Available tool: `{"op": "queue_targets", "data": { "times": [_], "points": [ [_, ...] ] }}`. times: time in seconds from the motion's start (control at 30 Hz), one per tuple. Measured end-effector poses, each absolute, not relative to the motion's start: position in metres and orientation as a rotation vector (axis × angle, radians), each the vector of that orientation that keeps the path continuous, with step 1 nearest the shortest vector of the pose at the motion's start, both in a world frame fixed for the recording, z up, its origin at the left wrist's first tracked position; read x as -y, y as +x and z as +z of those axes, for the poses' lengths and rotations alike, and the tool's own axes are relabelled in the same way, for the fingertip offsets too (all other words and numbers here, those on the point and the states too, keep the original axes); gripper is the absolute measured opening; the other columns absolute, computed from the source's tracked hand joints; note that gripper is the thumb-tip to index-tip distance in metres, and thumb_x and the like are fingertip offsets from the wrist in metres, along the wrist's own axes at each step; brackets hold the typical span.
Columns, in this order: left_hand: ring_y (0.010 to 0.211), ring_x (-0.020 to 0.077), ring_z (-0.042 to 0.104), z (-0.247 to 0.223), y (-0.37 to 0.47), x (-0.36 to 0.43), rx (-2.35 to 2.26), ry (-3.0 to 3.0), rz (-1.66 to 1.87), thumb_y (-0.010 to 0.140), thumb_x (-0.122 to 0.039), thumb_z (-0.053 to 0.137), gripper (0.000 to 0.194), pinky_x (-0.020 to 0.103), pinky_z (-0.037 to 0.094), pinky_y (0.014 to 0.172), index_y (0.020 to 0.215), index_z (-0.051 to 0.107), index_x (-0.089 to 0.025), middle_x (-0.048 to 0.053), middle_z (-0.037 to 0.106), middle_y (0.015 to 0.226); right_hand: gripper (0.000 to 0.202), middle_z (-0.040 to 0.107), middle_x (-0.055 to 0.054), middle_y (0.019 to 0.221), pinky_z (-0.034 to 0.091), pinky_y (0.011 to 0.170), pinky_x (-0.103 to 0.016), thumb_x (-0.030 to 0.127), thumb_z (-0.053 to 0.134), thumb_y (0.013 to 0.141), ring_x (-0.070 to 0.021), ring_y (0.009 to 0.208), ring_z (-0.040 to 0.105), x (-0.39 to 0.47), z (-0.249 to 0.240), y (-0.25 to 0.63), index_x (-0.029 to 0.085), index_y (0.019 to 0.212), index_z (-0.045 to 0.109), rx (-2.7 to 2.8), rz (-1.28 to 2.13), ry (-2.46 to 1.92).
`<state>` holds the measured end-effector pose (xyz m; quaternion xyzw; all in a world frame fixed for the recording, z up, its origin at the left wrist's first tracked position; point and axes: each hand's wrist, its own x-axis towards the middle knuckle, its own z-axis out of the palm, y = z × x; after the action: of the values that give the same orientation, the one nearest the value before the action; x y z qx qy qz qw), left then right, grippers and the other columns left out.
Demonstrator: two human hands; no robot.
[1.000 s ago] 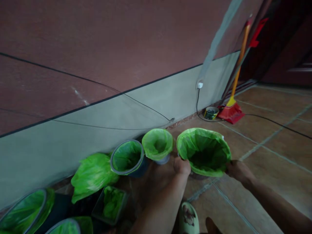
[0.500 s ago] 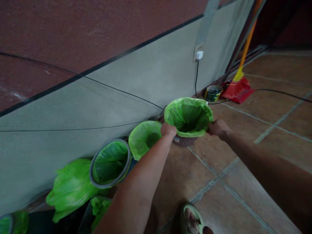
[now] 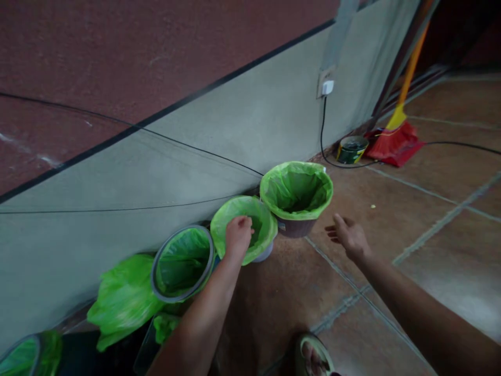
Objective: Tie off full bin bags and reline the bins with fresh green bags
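Observation:
A dark bucket-shaped bin lined with a green bag [image 3: 296, 225] stands upright by the wall, free of both hands. My right hand [image 3: 350, 237] hovers to its right, fingers spread and holding nothing. Over the paler bin with a green liner [image 3: 259, 249] is my left hand [image 3: 238, 235], its fingers curled in and nothing seen in them. That hand and forearm cover part of this bin. Just left of it stands a grey-rimmed bin [image 3: 153, 277] with a green liner.
A bulging green bag [image 3: 127, 295] and another lined bin [image 3: 38, 350] continue the row leftward. Farther along the wall are a tin [image 3: 351, 151], a red dustpan [image 3: 395, 143] with an orange handle, and a black cable [image 3: 322, 130] from a socket. My foot [image 3: 313, 357] is below.
Both hands have let go of the dark lined bin. My left hand has moved left over the neighbouring bin; my right hand has drawn back toward me and opened.

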<state>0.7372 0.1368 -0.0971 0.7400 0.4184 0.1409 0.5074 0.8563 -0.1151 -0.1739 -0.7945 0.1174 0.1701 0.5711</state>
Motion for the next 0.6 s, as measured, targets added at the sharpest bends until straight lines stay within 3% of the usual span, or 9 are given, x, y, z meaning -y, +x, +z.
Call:
{"op": "queue_targets", "data": {
  "times": [0.23, 0.43, 0.53, 0.6],
  "points": [
    [0.053, 0.0129, 0.061, -0.150, 0.569, -0.128, -1.535, 1.085, 0.471, 0.080, -0.046, 0.068, 0.033, 0.023, 0.048, 0.048, 0.084, 0.062, -0.014, 0.003, 0.063, 0.070, 0.053, 0.070, -0.008, 0.077, 0.051, 0.056, -0.028, 0.061, 0.054, 0.082, -0.0181, 0.061, 0.063, 0.087, -0.203, 0.734, 0.014, 0.105, 0.059, -0.119, 0.787, -1.736],
    [0.064, 0.0173, 0.064, -0.145, 0.523, -0.181, -1.667, 0.615, 0.594, 0.083, -0.066, 0.054, 0.056, 0.029, 0.054, 0.055, 0.110, 0.057, -0.017, 0.006, 0.062, 0.086, 0.059, 0.072, -0.010, 0.086, 0.050, 0.056, -0.028, 0.070, 0.048, 0.082, -0.0177, 0.066, 0.065, 0.014, -0.183, 0.729, 0.017, 0.103, 0.062, 0.002, 0.939, -1.761],
    [0.073, 0.0226, 0.066, -0.147, 0.524, -0.210, -1.598, 0.426, 0.507, 0.084, -0.066, 0.051, 0.058, 0.034, 0.056, 0.057, 0.113, 0.056, -0.015, 0.010, 0.062, 0.091, 0.054, 0.072, -0.013, 0.085, 0.051, 0.054, -0.028, 0.069, 0.049, 0.083, -0.0178, 0.064, 0.065, -0.022, -0.190, 0.742, 0.017, 0.090, 0.062, -0.073, 1.033, -1.833],
    [0.079, 0.0252, 0.067, -0.155, 0.527, -0.226, -1.504, 0.329, 0.492, 0.088, -0.052, 0.053, 0.047, 0.037, 0.058, 0.060, 0.111, 0.058, -0.012, 0.014, 0.064, 0.095, 0.050, 0.070, -0.013, 0.074, 0.051, 0.052, -0.029, 0.067, 0.052, 0.082, -0.0194, 0.060, 0.064, -0.041, -0.202, 0.748, 0.018, 0.082, 0.061, -0.010, 1.002, -1.891]
  ]
}}
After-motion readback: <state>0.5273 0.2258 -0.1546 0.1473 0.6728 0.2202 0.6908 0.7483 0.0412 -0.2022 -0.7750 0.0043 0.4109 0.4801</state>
